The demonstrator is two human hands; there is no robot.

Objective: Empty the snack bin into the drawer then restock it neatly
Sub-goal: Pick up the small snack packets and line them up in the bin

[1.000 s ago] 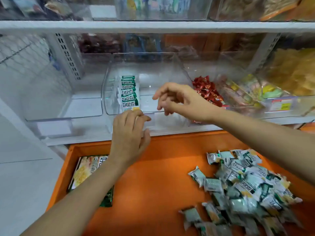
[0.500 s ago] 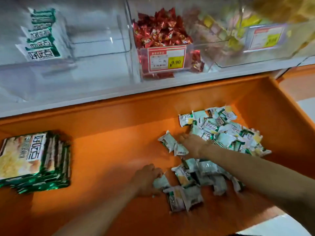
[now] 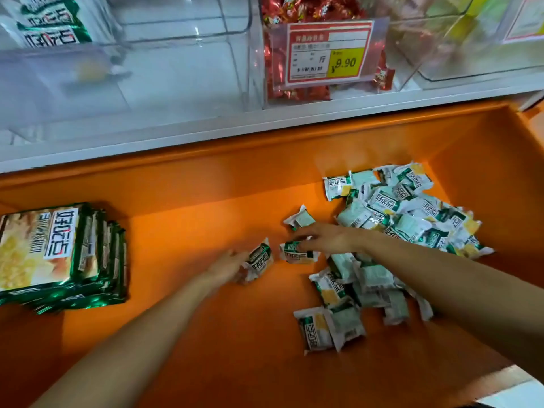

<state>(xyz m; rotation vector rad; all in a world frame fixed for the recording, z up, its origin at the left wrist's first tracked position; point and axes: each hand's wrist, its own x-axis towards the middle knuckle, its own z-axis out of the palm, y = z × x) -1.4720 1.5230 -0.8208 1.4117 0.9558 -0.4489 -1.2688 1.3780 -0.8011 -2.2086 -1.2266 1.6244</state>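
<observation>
An open orange drawer (image 3: 188,219) holds a loose pile of several small green-and-white snack packets (image 3: 406,213) on its right side. My left hand (image 3: 226,266) grips one packet (image 3: 260,259) near the drawer's middle. Just right of it, my right hand (image 3: 326,238) reaches down with fingers curled onto another packet (image 3: 297,254); a third packet (image 3: 300,219) lies just behind the fingers. Above, on the white shelf, the clear snack bin (image 3: 176,63) holds a short upright row of the same packets (image 3: 50,25) at its left.
A stack of larger green snack bags (image 3: 61,254) lies at the drawer's left. Right of the clear bin stands a bin of red-wrapped candy (image 3: 297,92) with a red-and-yellow price tag (image 3: 326,53), then more clear bins (image 3: 471,54). White floor shows at bottom right.
Both hands left the bin on the shelf and dropped into the drawer. Since half a second ago the left hand has lifted a packet and the right has shifted left onto another.
</observation>
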